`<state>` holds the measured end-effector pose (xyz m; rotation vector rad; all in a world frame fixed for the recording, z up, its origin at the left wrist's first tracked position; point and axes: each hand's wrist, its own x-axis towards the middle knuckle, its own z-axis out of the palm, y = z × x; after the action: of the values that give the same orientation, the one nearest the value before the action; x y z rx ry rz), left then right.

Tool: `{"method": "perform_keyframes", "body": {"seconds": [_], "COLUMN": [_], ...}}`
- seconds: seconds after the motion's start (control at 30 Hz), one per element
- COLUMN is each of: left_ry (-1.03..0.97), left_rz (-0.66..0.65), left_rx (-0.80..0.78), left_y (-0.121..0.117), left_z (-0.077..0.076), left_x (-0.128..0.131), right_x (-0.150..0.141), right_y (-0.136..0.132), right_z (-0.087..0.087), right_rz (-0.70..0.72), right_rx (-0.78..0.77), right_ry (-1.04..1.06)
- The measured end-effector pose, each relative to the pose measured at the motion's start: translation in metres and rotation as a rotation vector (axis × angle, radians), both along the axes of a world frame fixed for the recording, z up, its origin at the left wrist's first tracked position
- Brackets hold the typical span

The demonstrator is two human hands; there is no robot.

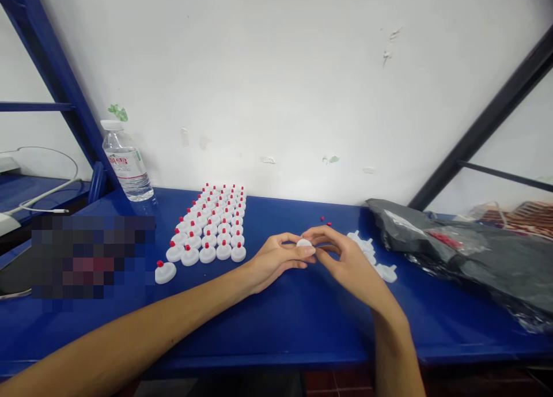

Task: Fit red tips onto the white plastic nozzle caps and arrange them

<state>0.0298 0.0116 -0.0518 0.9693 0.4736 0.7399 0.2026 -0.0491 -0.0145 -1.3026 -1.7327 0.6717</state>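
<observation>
Blue and glossy, the desk point(276, 333) met a scuffed white wall point(276, 68) along its back edge. Above its middle, both hands' fingers were closed around a small round white plastic cap point(305, 243), the left hand point(270, 263) gripping one side and the right hand point(348, 261) the other. Toward the right edge, just beyond the right hand, lay loose white plastic pieces with narrow spouts point(386, 272). Leftward, upright white round caps with red tips point(207, 254) ran in rows toward the back edge. Small red plastic tips point(322, 218) lay nearer that edge, right of the middle. A clear plastic water bottle point(129, 169) stood near the back left corner.
</observation>
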Motion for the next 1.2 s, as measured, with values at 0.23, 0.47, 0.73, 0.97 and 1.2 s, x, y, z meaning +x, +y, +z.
{"method": "perform_keyframes", "body": {"seconds": [0.23,0.47,0.73,0.97,1.2], "left_ry": [-0.008,-0.006,0.030,0.013,0.050], "left_rz": [-0.013,-0.030,-0.040,-0.043,-0.009], "left_rx": [0.003,0.030,0.082,0.108,0.092], "left_y": [-0.002,-0.002,-0.002,-0.001,0.002], "left_z": [0.004,0.005,0.004,0.001,0.002], "left_x": [-0.002,-0.001,-0.002,-0.002,-0.003], "right_x": [-0.002,0.001,-0.001,-0.004,-0.004], "right_y": [-0.006,-0.008,-0.010,-0.008,-0.001], "right_z": [0.001,-0.001,-0.002,-0.003,-0.004], "right_rz": [0.047,0.032,0.014,0.084,-0.018], "right_rx": [-0.081,-0.005,-0.056,-0.086,-0.022], "right_ry": [0.021,-0.061,-0.091,-0.047,-0.099]}}
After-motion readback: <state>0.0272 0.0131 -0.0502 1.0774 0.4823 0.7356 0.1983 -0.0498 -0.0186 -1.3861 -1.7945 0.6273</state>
